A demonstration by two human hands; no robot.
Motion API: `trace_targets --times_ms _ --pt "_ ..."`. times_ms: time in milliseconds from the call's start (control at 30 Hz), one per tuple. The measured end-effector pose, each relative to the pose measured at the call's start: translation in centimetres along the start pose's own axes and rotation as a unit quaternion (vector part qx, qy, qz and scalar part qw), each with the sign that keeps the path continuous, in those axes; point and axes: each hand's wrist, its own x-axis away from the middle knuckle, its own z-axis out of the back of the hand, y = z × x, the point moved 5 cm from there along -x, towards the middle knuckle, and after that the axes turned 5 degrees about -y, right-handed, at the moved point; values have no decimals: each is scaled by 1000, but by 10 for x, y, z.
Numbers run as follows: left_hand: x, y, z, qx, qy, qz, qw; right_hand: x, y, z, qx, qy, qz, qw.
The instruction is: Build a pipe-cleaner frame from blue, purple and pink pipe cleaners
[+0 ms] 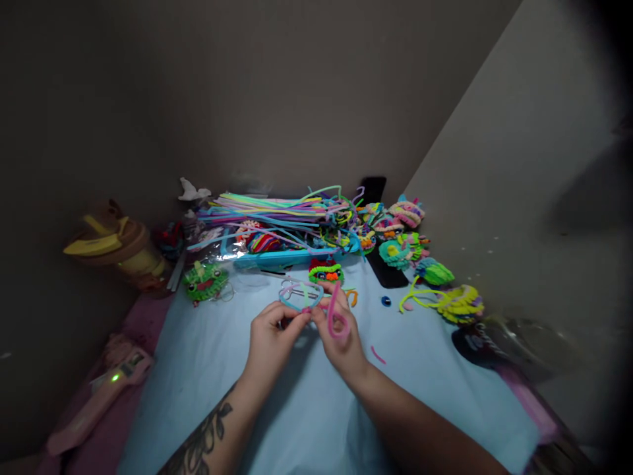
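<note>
Both my hands meet over the middle of a light blue cloth (208, 369). My left hand (271, 333) pinches a loop of blue and pale pipe cleaner (300, 295) that stands up between the hands. My right hand (341, 336) is closed on a pink pipe cleaner (335, 310), which curls over its fingers and joins the loop. The fingertips of both hands touch at the join.
A bundle of coloured pipe cleaners (267, 211) lies on a blue tray (281, 257) at the back. Finished fuzzy figures (405, 227) crowd the back right, a green one (204, 281) sits left. A pink glue gun (99, 396) lies at the left. A pink scrap (378, 355) lies near my right wrist.
</note>
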Motion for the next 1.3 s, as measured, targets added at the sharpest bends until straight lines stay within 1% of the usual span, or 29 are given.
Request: trace_targets --times_ms 133,267,300,367,433,467,500,567,633,733,800,867,967,1067,1300 --pt "-1 -1 -2 8 -15 16 1000 -3 2 0 -10 12 -30 999" --pt "-2 2 -4 -9 -65 -19 998 -7 1 3 -23 4 -35 999" --pt "-2 3 -2 -21 -66 -30 997 -8 1 5 -21 8 -38 999" --pt "-4 4 7 -51 -34 -49 997 -12 4 9 -24 8 -51 998" --pt "-6 7 17 -88 7 -79 993 -15 6 9 -22 -27 -67 997" --pt "-7 9 19 -105 4 -104 989 -17 6 8 -22 -54 -71 996" --pt "-8 10 20 -121 -12 -128 984 -17 6 6 -20 -85 -74 993" --pt "-8 11 17 -148 -68 -160 973 -16 4 3 -11 -132 -68 989" --pt "-8 10 13 -171 -120 -170 963 -13 0 1 5 -158 -51 986" --pt "-6 10 8 -192 -169 -182 949 -10 -7 -2 48 -183 -13 982" --pt "-5 10 6 -185 -195 -176 947 -9 -10 -4 73 -202 8 977" --pt "-6 9 3 -154 -227 -149 950 -8 -13 -6 80 -231 19 969" --pt "-6 8 0 -91 -265 -121 952 -7 -13 -7 73 -270 15 960" --pt "-7 7 -1 -58 -273 -113 953 -8 -13 -6 74 -278 7 958" --pt "-7 7 0 -34 -281 -94 954 -8 -16 -6 54 -288 0 956"
